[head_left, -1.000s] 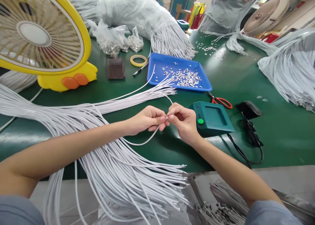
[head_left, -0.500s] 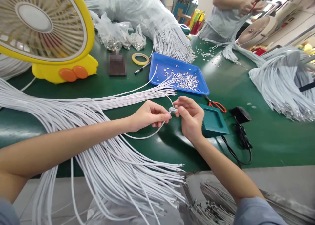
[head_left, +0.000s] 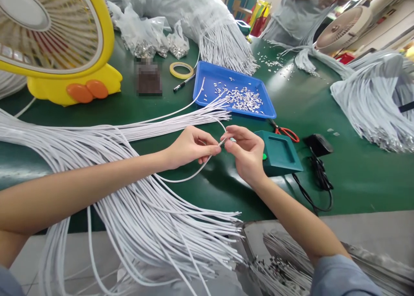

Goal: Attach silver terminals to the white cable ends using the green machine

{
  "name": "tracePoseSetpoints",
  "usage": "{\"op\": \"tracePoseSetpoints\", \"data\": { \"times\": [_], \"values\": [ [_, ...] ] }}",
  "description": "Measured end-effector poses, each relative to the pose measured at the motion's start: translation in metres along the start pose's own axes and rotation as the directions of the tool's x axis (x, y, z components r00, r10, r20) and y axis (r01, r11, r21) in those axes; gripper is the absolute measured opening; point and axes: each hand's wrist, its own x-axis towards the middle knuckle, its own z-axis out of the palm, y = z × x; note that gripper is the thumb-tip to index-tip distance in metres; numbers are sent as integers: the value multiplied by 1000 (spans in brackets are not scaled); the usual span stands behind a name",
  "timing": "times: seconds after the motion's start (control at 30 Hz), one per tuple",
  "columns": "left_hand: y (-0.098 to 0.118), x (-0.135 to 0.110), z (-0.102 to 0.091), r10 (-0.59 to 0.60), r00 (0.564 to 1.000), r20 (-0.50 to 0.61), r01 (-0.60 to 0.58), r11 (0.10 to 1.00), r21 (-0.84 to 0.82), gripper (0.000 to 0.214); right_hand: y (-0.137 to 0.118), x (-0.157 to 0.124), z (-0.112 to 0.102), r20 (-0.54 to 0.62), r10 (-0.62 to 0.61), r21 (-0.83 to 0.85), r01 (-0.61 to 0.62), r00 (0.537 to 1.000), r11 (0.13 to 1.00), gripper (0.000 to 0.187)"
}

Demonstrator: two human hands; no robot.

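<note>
Pinching wire (head_left: pixel 180 181) w/ L hand (head_left: pixel 193 150), R hand (head_left: pixel 247 153) slightly parted

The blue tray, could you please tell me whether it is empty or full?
Neither: small silvery pieces cover part of the blue tray, and bare blue shows around them.

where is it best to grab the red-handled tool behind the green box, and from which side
Probably by the red handles, from above and the right. They form its wide end and point right, while the narrow end points toward the blue tray. The green box sits just in front, so a low approach from the near side looks blocked.
</note>
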Motion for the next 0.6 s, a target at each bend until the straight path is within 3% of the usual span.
{"op": "tracePoseSetpoints", "data": {
  "times": [0.13, 0.37, 0.6],
  "values": [
    [1, 0, 1, -20, 999, -31, 20, 1000, 1, 20, 1, -1, 2, -43, -5, 15, 6, 999, 1000, 26],
    [0, 0, 2, -64, 998, -22, 63, 998, -28, 23, -2, 0, 6, -8, 187, 182, -183, 982, 966, 26],
    [1, -1, 2, -66, 998, -8, 65, 996, -61, 11, -3, 2, 4, 53, 142, 159, -149, 988, 976, 22]
  ]
}}
